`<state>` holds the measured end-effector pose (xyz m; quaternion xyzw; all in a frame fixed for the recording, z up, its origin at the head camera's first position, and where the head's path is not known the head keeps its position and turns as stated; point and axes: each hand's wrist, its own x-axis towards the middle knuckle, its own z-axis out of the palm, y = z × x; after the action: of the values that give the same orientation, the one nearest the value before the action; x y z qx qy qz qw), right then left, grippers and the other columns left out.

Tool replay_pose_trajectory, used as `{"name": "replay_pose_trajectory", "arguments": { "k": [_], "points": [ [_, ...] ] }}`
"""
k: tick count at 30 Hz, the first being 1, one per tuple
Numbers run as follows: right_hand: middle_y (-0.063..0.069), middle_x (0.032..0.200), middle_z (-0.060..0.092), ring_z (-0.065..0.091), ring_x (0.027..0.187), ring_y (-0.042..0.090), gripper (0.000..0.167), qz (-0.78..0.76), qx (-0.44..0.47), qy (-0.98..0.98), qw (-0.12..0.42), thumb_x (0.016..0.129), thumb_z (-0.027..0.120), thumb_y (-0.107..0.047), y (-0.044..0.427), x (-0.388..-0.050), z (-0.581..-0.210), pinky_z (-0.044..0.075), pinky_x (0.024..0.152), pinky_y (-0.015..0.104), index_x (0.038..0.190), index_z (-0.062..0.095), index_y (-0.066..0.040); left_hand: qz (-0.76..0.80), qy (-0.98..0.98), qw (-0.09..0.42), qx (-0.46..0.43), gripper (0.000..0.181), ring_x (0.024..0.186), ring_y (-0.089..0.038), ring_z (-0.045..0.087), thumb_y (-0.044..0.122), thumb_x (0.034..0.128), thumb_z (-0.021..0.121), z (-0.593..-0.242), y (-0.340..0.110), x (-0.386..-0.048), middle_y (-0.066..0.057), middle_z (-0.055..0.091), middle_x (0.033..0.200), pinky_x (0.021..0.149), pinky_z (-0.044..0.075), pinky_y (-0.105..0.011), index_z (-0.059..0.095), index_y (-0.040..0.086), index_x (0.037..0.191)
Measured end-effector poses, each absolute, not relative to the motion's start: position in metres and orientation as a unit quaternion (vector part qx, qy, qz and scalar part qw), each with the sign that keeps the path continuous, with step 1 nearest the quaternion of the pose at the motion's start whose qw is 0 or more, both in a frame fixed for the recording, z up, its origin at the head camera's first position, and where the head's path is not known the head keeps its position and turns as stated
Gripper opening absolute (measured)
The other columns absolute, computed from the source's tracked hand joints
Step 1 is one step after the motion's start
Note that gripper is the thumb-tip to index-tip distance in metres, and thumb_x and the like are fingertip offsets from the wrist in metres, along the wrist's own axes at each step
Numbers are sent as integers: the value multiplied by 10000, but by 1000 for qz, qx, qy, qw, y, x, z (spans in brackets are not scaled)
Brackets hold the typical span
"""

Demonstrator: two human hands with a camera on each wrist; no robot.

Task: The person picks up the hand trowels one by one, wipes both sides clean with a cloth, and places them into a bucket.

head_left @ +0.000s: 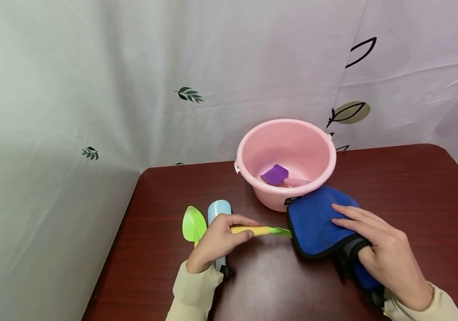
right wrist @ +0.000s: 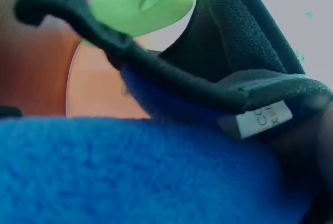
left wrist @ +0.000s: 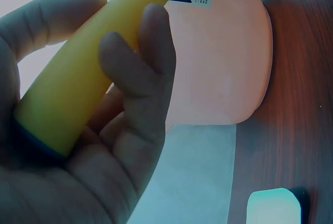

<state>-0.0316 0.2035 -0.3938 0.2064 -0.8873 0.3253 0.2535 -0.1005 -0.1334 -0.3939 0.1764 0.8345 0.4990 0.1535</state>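
My left hand grips the yellow handle of a small tool with a green blade; the left wrist view shows fingers and thumb round the yellow handle. My right hand holds a blue cloth with black edging, its thumb under a fold and its fingers on top. In the head view the green blade's tip meets the cloth's left edge. The right wrist view shows the green blade beside the cloth's dark fold and the blue fabric.
A pink bucket stands behind the cloth, with a purple-bladed tool inside. Left of my left hand lies a green shovel; a light blue tool lies partly under that hand. Patterned curtains hang behind the brown table.
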Motion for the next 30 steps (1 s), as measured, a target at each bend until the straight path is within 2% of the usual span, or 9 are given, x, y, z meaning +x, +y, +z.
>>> {"name": "replay_pose_trajectory", "arguments": {
  "k": [6, 13, 17, 21, 26, 28, 30],
  "points": [
    [66, 1320, 654, 500, 1324, 82, 758, 341, 210, -876, 269, 573, 359, 211, 201, -32, -395, 343, 673, 124, 1139, 759, -93, 497, 833, 148, 195, 242, 921, -95, 646, 72, 881, 710, -394, -132, -101, 118, 727, 1047, 746, 532, -255, 787, 167, 1091],
    [109, 1277, 675, 538, 1300, 128, 708, 374, 213, -853, 295, 601, 297, 158, 196, -32, -392, 351, 901, 95, 1094, 765, -39, 487, 833, 147, 217, 289, 1026, -87, 635, 55, 868, 756, -393, -129, -100, 102, 712, 1122, 860, 519, -277, 762, 133, 1147],
    [124, 1254, 684, 539, 1296, 112, 706, 382, 211, -846, 307, 592, 280, 167, 193, -32, -390, 358, 908, 85, 1068, 766, -19, 472, 843, 147, 213, 330, 911, -94, 635, 53, 844, 772, -394, -127, -100, 102, 722, 1067, 797, 522, -270, 758, 127, 1165],
    [127, 1258, 681, 546, 1292, 125, 728, 388, 211, -844, 306, 583, 268, 182, 190, -31, -391, 356, 870, 83, 1075, 765, -17, 467, 849, 146, 200, 324, 755, -99, 606, 55, 821, 769, -396, -125, -99, 122, 718, 943, 680, 516, -255, 776, 179, 1120],
    [133, 1255, 681, 555, 1284, 135, 740, 394, 221, -837, 310, 582, 260, 209, 185, -30, -392, 347, 822, 96, 1079, 763, -11, 468, 850, 138, 200, 298, 687, -95, 590, 61, 795, 765, -401, -120, -98, 128, 704, 895, 621, 501, -246, 777, 204, 1057],
    [136, 1250, 682, 560, 1278, 143, 738, 395, 228, -834, 311, 587, 259, 213, 183, -30, -392, 360, 846, 94, 1077, 763, -11, 467, 850, 135, 202, 284, 672, -89, 585, 60, 785, 766, -402, -118, -98, 127, 701, 880, 611, 497, -242, 773, 203, 1029],
    [137, 1246, 684, 564, 1272, 145, 732, 399, 233, -831, 310, 591, 263, 217, 181, -30, -393, 381, 924, 91, 1075, 763, -11, 465, 851, 132, 206, 268, 659, -82, 577, 60, 776, 768, -403, -116, -97, 121, 696, 862, 602, 491, -237, 770, 200, 1004]
  ]
}}
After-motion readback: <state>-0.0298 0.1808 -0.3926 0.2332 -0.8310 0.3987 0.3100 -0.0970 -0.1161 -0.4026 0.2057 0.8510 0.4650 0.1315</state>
